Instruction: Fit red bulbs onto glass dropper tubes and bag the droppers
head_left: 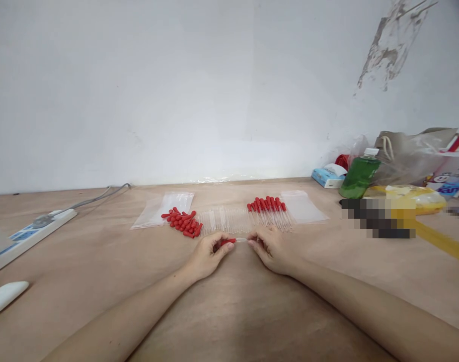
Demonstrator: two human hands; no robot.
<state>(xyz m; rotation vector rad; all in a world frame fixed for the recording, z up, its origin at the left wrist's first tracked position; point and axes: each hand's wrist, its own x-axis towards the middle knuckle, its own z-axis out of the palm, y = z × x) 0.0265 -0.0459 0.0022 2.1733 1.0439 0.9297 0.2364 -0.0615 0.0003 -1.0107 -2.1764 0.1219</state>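
Observation:
My left hand (210, 255) is closed on a red rubber dropper bulb (228, 242). My right hand (274, 250) pinches a thin clear glass tube (242, 240), whose left end meets the mouth of the bulb. How far the tube sits inside the bulb I cannot tell. Beyond my left hand lies a pile of loose red bulbs (182, 222). A row of bare clear tubes (224, 219) lies behind both hands. To its right, several droppers with red bulbs fitted (268, 205) lie side by side, bulbs pointing away from me.
Clear plastic bags (176, 202) lie behind the loose bulbs, and more bags (305, 206) are right of the droppers. A power strip (33, 236) with a grey cable is at left. Tissues (327, 177), a green bottle (360, 173) and a yellow packet (418, 198) crowd the right.

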